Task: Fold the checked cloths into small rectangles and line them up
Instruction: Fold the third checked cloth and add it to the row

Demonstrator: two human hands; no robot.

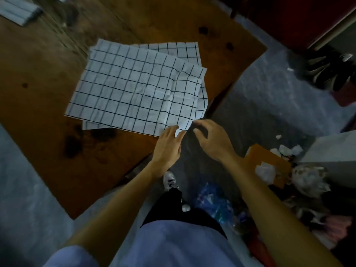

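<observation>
Head view: loose stack of white cotton cloths with a black grid check (134, 87), lying unfolded and askew on a worn brown wooden table (38, 93), their near corner at the table's edge. Left hand (167, 145), fingers fairly straight, touches that near corner. Right hand (212, 139), fingers loosely curled, hovers just beside it, holding nothing. Pale folded stack (19, 10), far left of the table, blurred. Litter on the grey floor (269, 78), right. Step in hand, by judgement: taking up the top cloth. Next move calls for pinching only the top layer's corner.
</observation>
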